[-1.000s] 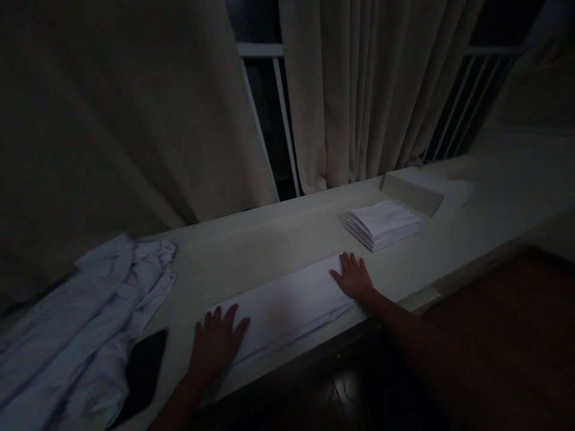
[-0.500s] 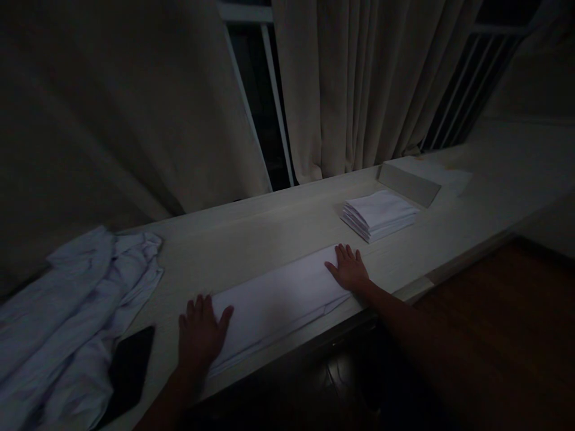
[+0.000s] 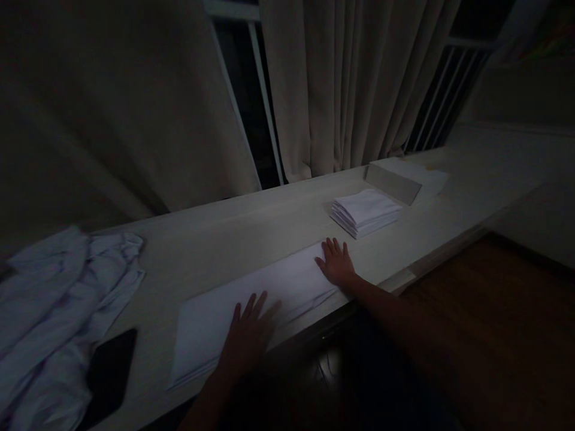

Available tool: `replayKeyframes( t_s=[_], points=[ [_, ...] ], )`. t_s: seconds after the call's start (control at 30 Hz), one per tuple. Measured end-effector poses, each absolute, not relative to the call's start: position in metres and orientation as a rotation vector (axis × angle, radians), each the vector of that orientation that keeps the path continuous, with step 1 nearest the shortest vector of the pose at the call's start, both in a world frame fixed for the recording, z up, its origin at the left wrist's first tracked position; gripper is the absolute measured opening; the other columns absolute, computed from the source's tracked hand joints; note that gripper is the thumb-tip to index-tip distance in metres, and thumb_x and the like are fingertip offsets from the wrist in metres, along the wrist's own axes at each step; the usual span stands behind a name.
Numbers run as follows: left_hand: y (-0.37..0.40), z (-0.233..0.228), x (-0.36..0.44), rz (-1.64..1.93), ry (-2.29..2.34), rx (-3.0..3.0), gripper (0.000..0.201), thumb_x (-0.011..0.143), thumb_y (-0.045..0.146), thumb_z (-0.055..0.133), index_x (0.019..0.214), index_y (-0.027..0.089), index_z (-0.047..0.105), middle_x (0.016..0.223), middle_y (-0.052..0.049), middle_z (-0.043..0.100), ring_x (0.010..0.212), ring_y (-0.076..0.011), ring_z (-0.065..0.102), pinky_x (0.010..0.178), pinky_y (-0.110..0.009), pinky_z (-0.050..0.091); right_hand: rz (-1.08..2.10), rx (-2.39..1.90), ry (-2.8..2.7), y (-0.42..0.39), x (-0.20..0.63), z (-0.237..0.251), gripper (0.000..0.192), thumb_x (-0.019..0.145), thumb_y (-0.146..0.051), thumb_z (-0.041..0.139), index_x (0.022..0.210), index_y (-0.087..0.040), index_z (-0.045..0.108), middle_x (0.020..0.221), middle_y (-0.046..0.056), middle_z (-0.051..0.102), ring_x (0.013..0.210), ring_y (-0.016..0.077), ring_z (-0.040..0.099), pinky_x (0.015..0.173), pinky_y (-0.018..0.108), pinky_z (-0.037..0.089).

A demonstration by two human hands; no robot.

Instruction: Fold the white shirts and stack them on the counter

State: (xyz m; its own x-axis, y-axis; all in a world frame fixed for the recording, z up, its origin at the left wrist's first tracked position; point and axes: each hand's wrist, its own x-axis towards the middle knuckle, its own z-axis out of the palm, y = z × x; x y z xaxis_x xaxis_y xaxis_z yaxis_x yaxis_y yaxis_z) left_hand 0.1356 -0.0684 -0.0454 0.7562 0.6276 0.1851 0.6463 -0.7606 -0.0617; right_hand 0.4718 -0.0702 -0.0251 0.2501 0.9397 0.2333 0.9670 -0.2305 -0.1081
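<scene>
While the right hand (image 3: 338, 265) lies flat on the right end of the folded white cloth (image 3: 204, 320), probably pinning it, left hand (image 3: 245, 341) splayed over near edge, contact unclear | neither grasping | cloth along worktop (image 3: 215, 257) front | folded stack (image 3: 366, 211) beyond, seemingly set clear

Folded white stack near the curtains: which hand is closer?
Right. The right hand lies flat on the right end of the long folded cloth, just short of the stack; the left hand is farther left, over the cloth's nearer edge.
</scene>
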Motion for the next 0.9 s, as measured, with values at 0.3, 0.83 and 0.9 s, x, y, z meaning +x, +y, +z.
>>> replayKeyframes(
  t_s=[0.3,0.83,0.9],
  points=[
    [-0.069,-0.043,0.132,-0.185,-0.898,-2.874,0.056,0.093,0.047,0.037,0.146,0.048,0.018,0.161,0.002,0.012,0.147,-0.0325,0.012,0.112,-0.065,0.018,0.002,-1.850,-2.113,-0.128,0.372,-0.021,0.059,0.097,-0.059,0.024,0.149,-0.032,0.029,0.158,0.003,0.020,0.146,0.0287,0.009,0.116,0.055,0.007],
    [-0.088,-0.027,0.121,-0.109,-1.079,-3.017,0.047,0.096,0.043,0.029,0.143,0.050,0.025,0.160,0.005,0.017,0.147,-0.0316,0.011,0.113,-0.065,0.016,0.072,-2.052,-2.064,-0.147,0.412,-0.028,0.063,0.096,-0.062,0.025,0.150,-0.030,0.028,0.158,0.004,0.017,0.146,0.0284,0.008,0.116,0.054,0.008],
    [-0.093,-0.025,0.117,-0.124,-1.088,-3.038,0.048,0.096,0.045,0.030,0.144,0.048,0.025,0.160,0.004,0.017,0.147,-0.0306,0.010,0.114,-0.063,0.015,0.062,-2.058,-2.065,-0.145,0.411,-0.032,0.063,0.096,-0.062,0.025,0.151,-0.031,0.027,0.158,0.004,0.016,0.146,0.0289,0.009,0.115,0.055,0.007]
  ],
)
